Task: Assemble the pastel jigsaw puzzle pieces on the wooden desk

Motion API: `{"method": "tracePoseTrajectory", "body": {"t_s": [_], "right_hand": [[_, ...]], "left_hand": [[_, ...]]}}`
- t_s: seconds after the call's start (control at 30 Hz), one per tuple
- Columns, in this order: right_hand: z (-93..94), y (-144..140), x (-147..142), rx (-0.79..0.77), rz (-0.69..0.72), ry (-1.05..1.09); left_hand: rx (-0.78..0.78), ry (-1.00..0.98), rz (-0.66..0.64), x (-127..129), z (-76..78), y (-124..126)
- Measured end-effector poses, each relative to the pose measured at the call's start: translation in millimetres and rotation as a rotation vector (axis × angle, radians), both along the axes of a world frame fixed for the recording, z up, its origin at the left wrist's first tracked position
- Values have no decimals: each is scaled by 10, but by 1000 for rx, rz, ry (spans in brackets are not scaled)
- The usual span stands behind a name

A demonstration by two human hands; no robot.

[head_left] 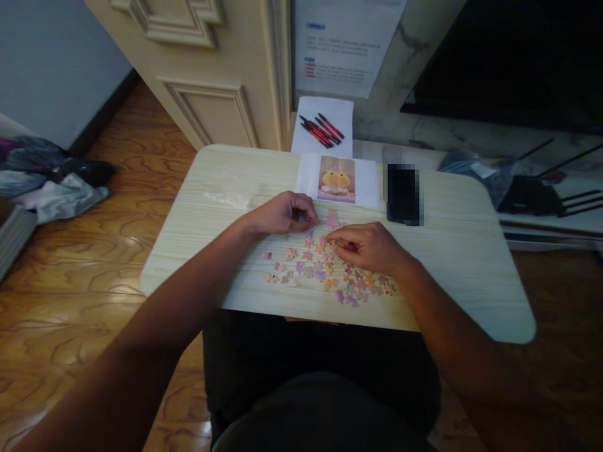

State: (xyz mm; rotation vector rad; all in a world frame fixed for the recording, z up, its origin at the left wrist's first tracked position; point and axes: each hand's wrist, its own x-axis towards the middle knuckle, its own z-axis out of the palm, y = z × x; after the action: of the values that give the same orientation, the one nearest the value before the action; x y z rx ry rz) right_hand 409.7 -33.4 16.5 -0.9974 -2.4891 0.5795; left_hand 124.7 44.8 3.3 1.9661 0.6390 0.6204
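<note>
left hand point(285, 213): pinches a small piece just left of the joined bit point(332, 220)
right hand point(365, 246): fingertips closed among loose puzzle pieces point(325, 271), below the joined bit
tip: match colours to the reference picture point(336, 179) above the joined bit

Puzzle pieces point(325, 270) mid-table point(471, 276); picture sheet point(337, 179) behind; phone point(403, 193) right of sheet.

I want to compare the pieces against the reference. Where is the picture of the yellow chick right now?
In the head view, the chick picture lies at the table's far edge, just beyond the left hand, left of the black phone.
</note>
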Motion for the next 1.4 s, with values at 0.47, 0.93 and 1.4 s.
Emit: {"method": "tracePoseTrajectory", "body": {"t_s": [0.47,0.93,1.4], "right_hand": [[33,-39,-71,62,85,-45],[-43,-37,-117,119,186,-83],[-90,-6,-41,168,85,80]], "left_hand": [[17,-21,-17,2,-32,21],[21,-9,-22,10,-51,21],[8,6,-4,28,-87,15]]}}
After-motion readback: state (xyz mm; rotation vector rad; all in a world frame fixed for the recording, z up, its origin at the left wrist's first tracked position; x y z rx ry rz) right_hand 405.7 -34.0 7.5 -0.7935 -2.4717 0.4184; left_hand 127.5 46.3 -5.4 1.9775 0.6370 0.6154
